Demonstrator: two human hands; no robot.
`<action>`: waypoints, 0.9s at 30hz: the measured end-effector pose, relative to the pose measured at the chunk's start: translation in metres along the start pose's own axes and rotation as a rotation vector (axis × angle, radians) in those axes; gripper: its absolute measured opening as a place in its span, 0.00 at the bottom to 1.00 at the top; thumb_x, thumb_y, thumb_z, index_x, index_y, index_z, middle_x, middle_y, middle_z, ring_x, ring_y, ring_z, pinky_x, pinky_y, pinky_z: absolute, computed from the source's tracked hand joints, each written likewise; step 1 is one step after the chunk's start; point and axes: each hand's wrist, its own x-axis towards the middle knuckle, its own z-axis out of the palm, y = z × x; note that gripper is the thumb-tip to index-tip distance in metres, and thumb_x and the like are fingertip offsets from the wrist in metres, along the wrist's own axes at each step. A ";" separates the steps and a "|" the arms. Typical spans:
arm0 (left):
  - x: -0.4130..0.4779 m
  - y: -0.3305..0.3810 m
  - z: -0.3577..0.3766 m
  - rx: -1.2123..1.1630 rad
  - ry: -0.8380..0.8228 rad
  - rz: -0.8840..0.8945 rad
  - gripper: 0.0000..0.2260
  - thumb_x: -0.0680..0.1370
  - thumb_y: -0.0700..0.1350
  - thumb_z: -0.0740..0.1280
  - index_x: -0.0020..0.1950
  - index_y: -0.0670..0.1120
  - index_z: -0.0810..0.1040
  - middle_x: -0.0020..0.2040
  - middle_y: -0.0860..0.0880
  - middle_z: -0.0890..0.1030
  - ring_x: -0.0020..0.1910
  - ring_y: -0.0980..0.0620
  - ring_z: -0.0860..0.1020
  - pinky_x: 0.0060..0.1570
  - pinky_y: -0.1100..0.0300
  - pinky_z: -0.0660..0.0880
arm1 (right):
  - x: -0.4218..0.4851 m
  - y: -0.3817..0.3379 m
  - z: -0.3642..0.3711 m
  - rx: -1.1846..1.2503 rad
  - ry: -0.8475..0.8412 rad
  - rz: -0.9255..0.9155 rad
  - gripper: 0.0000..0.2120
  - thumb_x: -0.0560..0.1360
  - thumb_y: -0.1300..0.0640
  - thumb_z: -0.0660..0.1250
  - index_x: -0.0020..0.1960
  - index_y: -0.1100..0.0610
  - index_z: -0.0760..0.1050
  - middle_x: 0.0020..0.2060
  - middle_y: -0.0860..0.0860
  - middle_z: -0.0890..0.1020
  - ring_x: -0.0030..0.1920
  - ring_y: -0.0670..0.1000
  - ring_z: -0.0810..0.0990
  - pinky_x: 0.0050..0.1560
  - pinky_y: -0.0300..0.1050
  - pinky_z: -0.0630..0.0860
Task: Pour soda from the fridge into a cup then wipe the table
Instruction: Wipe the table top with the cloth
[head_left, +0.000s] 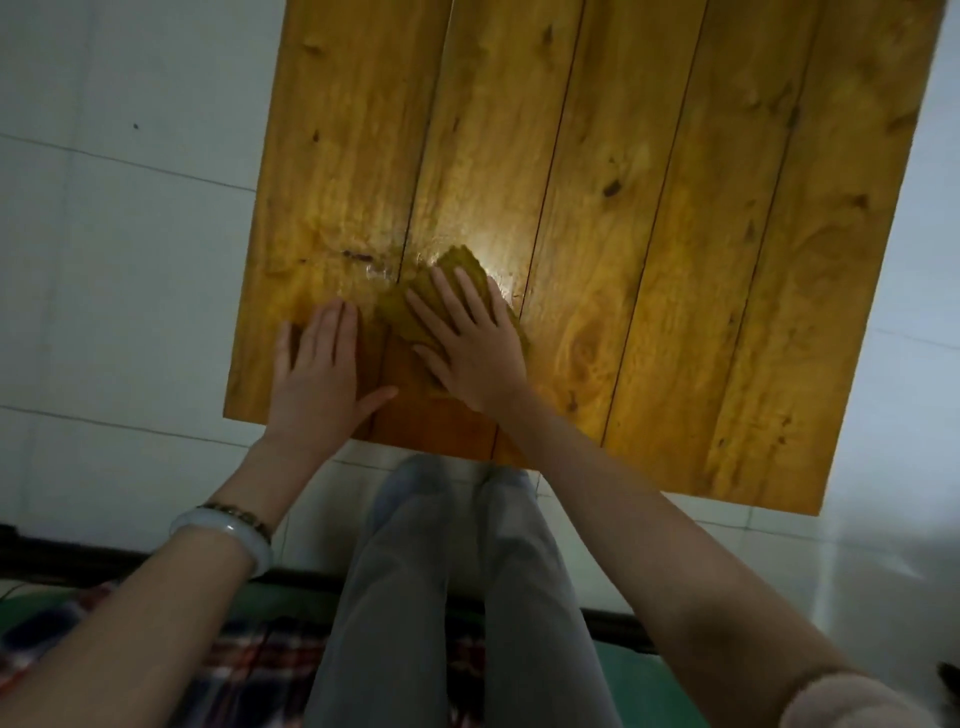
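A yellow-green cloth (457, 260) lies on the varnished wooden plank table (675, 234) near its front left part. My right hand (467, 348) presses flat on top of the cloth, fingers spread, covering most of it. Just left of it, my left hand (322, 369) rests flat on the bare wood near the table's front left corner, holding nothing. A wet, glossy streak (384, 265) shows on the wood just beyond the cloth. No cup or soda is in view.
Pale floor tiles (119, 260) surround the table on the left and right. My legs in grey trousers (457, 597) reach under the table's front edge. A plaid blanket (249, 670) and a green surface lie at the bottom.
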 end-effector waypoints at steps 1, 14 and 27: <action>0.002 0.002 -0.001 0.004 -0.001 0.012 0.44 0.70 0.65 0.66 0.74 0.37 0.58 0.73 0.37 0.64 0.71 0.39 0.65 0.71 0.40 0.53 | -0.015 0.018 0.002 -0.004 0.009 0.040 0.27 0.79 0.39 0.47 0.75 0.48 0.56 0.75 0.54 0.59 0.75 0.58 0.55 0.74 0.59 0.48; 0.015 -0.012 -0.016 0.056 -0.039 0.024 0.43 0.71 0.67 0.61 0.75 0.38 0.57 0.74 0.38 0.63 0.72 0.41 0.63 0.71 0.40 0.53 | 0.116 0.048 -0.037 0.044 0.025 0.336 0.29 0.79 0.37 0.40 0.77 0.48 0.45 0.77 0.56 0.49 0.76 0.59 0.46 0.73 0.60 0.40; 0.012 -0.018 -0.002 0.177 -0.135 -0.022 0.46 0.71 0.72 0.50 0.77 0.42 0.44 0.78 0.42 0.52 0.76 0.45 0.52 0.71 0.43 0.37 | 0.040 0.081 -0.023 -0.027 0.012 0.166 0.27 0.80 0.39 0.44 0.77 0.47 0.49 0.76 0.55 0.52 0.76 0.58 0.48 0.75 0.59 0.44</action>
